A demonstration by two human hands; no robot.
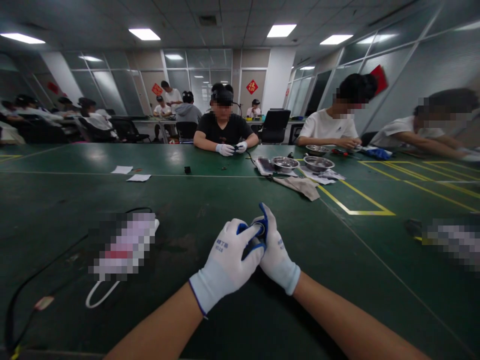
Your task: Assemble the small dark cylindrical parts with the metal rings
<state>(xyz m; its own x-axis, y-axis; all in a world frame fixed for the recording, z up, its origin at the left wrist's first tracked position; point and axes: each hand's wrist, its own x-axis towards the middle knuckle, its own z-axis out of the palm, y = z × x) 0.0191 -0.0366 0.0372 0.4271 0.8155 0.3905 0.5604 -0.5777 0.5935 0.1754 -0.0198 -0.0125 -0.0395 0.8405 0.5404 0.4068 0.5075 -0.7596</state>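
From where I stand, the gloved fingers of the left hand (232, 250) are curled nearly closed, thumb and forefinger pinching a dark round part (258, 230) with a thin pale rim. The right hand (276, 246) cups the part from the other side, one blue-coated digit raised and the rest bent in, so both hands seem to have hold of it. The part is held between them over the green bench (337, 260); much of it is hidden, and I can't tell what it is. As for progress, I'd judge the handling to be midway: the part is gripped, not set down, and nothing shows whether anything on it is finished or what remains to be done. To the left of the part lies a blurred-out slab (127, 245) with a white loop (90, 306), and further left of the part runs a black cable (10, 312). Beyond the part, slightly to its right, is a crumpled greyish cloth (300, 186), and behind that, further from the part, a steel bowl (285, 169). Beyond the part and to its left sits a small black block (187, 170). Straight past the part, a co-worker in a dark shirt (223, 125) also wears white gloves.
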